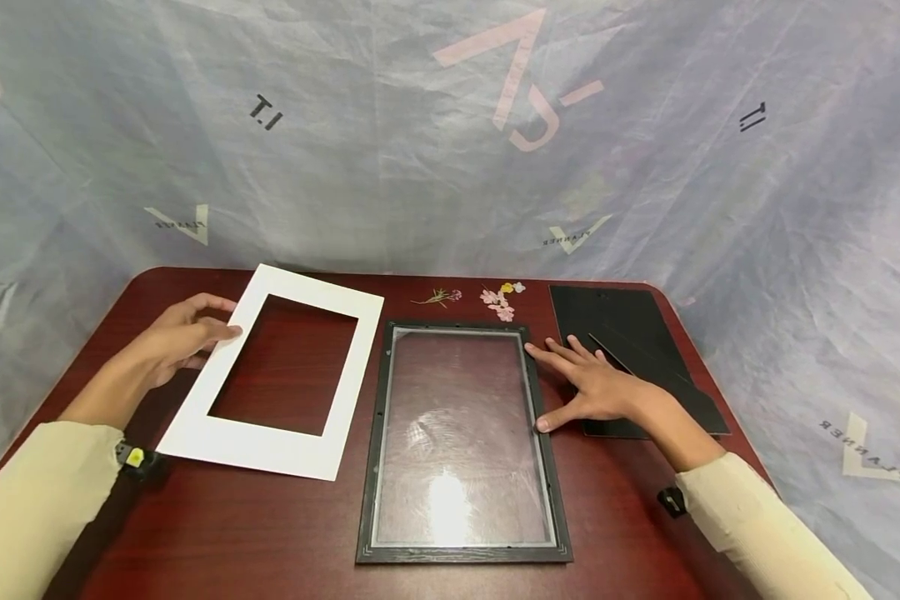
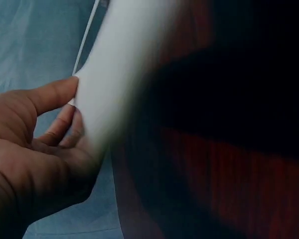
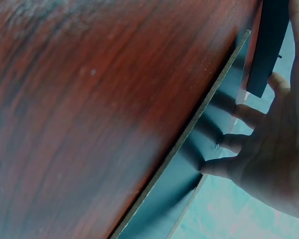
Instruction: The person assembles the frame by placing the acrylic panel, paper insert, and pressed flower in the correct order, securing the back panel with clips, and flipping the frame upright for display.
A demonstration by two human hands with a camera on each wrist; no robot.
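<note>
Between thumb and fingers, my left hand [image 1: 187, 333] pinches the left edge of a white photo mat [image 1: 172, 433] with a rectangular window. The mat slants over the table's left side, and its edge shows up close in the left wrist view, where the left hand [image 2: 50, 134] grips it. In the middle lies a black picture frame [image 1: 367, 500] with a clear pane [image 1: 457, 417] inside its border. My right hand [image 1: 600, 387] has its fingers spread, thumb and index fingertip at the frame's right side. Below that hand's other fingers is the black backing board [image 3: 189, 154].
Behind the frame lie a small sprig [image 1: 439, 297] with purple flowers and a cluster of pink, yellow and white flowers [image 1: 498, 307]. The backing board [image 1: 607, 312] with its stand leg lies on the right. Grey printed sheeting [image 1: 390, 167] hangs behind the red-brown table [image 1: 270, 542].
</note>
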